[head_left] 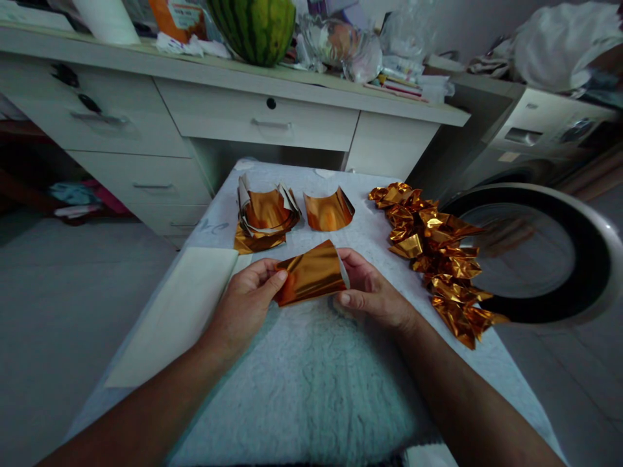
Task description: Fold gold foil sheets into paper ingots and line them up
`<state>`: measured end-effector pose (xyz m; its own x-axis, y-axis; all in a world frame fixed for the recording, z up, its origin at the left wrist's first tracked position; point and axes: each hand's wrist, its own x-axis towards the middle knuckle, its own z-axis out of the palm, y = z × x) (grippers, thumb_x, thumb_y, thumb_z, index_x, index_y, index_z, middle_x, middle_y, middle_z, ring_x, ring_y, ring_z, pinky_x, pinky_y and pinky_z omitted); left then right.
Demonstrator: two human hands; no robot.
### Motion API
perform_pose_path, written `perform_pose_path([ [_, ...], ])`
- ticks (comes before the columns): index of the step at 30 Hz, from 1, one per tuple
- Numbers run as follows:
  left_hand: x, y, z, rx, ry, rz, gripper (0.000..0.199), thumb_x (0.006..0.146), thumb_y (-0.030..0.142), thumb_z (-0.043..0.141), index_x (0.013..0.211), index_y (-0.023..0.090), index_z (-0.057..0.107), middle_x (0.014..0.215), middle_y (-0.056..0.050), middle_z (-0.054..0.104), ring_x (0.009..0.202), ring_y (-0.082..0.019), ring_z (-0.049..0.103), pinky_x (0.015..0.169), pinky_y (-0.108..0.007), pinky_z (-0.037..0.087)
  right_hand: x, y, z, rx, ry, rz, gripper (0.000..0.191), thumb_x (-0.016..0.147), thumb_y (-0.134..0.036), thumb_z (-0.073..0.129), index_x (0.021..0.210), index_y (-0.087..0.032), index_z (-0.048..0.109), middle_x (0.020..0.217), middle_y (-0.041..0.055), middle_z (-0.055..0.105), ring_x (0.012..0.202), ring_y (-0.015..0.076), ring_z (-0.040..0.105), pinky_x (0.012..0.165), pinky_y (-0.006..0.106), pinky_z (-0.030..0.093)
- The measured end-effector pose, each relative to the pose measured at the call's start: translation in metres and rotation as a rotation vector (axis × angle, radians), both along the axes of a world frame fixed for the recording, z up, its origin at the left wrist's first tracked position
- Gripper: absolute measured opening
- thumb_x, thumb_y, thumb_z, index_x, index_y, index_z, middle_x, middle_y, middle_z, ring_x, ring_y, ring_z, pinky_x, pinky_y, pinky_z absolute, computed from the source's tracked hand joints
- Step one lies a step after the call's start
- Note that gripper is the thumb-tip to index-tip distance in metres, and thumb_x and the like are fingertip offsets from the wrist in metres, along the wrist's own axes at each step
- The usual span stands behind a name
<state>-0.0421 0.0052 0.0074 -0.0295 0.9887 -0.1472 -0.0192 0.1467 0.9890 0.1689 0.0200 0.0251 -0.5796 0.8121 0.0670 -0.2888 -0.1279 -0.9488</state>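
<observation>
A rectangular sheet of shiny copper-gold foil paper (311,275) is held above the cloth-covered table, its right end curling to show a white underside. My left hand (250,292) pinches its left end, thumb on top and fingers beneath. At the right end, my right hand (372,292) has its fingers behind the curled edge and its thumb by the lower corner. Just beyond lies a single curved foil sheet (329,211). To its left is a stack of curled foil sheets (265,211). Several crumpled, folded foil pieces (428,253) form a row on the right.
White paper (180,311) lies along the left side of the table (311,395). Behind stands a white drawer desk (263,117) bearing a watermelon (256,29) and a glass bowl (335,42). An open washing machine door (535,253) juts close to the table's right edge.
</observation>
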Motion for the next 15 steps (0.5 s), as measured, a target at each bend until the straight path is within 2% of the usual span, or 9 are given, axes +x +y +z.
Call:
perform_pose_path([
  [8,0.0019,0.0017,0.0014,-0.009,-0.012,0.004,0.013,0.081,0.029,0.064,0.087,0.018,0.064,0.078,0.0,0.067,0.071,-0.013,0.06,0.067,-0.025,0.045,0.0009,0.0004,-0.0031,-0.02,0.0,-0.012,0.06,0.068,-0.045,0.082,0.119,-0.026,0.057,0.119,0.0058,0.062,0.104,0.0214,0.062,0.096,0.037,0.046],
  [12,0.0009,-0.0004,0.002,0.017,0.018,-0.003,0.011,0.082,0.028,0.064,0.086,0.018,0.062,0.075,0.002,0.064,0.069,-0.012,0.058,0.065,-0.024,0.043,0.0018,0.001,-0.0058,-0.023,-0.033,-0.122,0.047,0.077,-0.051,0.074,0.113,-0.023,0.062,0.104,0.0052,0.066,0.091,0.0196,0.063,0.087,0.034,0.049],
  [15,0.0011,-0.0023,0.0027,0.037,0.068,-0.011,0.011,0.082,0.029,0.063,0.085,0.019,0.062,0.071,0.003,0.06,0.064,-0.011,0.055,0.061,-0.023,0.041,0.0029,0.0016,-0.0072,-0.018,-0.121,-0.233,0.034,0.079,-0.05,0.071,0.097,-0.022,0.064,0.089,0.0028,0.066,0.079,0.0172,0.061,0.077,0.03,0.049],
])
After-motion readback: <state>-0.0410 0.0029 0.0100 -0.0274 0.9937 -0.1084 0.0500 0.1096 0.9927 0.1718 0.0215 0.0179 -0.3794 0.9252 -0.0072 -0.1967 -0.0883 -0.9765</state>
